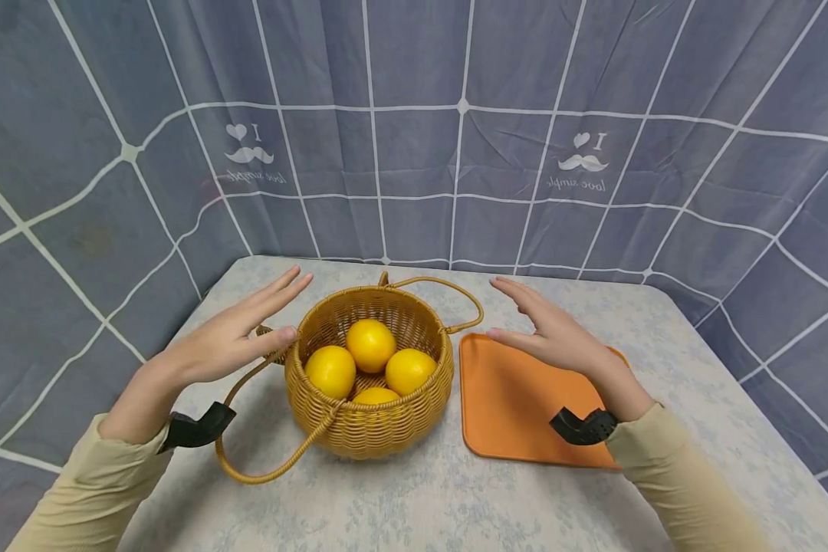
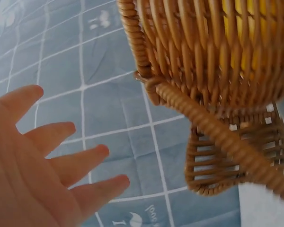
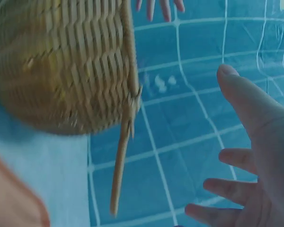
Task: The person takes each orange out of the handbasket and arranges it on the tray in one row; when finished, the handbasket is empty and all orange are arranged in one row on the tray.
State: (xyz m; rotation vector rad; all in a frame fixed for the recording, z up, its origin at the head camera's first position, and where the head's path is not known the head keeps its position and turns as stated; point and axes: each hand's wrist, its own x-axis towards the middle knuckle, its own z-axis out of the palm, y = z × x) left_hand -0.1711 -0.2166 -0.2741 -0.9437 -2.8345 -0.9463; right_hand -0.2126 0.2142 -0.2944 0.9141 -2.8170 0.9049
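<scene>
The basket (image 1: 372, 431) sits on the bench (image 1: 455, 506) straight ahead of the person, a touch toward 11 o'clock, with the tray (image 1: 524, 410) lying flat just beside it at 3 to 4 o'clock. Both hands are bare, fingers extended and parted, gripping nothing: the left hand (image 1: 231, 333) hangs off the rim at about 9 o'clock, its thumb so near the weave that I can't tell whether it touches, and the right hand (image 1: 559, 333) is over the tray's far side at 2 o'clock, well apart from the basket. Inside I count four yellow fruit (image 1: 370, 345), at roughly 12, 3, 6 and 9. They look smooth and firm, so I'd expect them to roll if the basket tips, and one would want a cupped palm rather than fingertips. The weave itself looks light and fairly stiff, with a bit of give in the wall; the load should be mostly fruit, and the ribbing ought to stop fingers sliding. The two handles (image 1: 481, 310) flop outward, one toward 1 o'clock, the other drooping toward 8, and seem hinged where they meet the rim, so lifting by just one would probably tilt everything. Better, I'd say, to gather both together, or take the body low at 9 and 3, clear of the little woven tab (image 2: 213, 163) on the left.
</scene>
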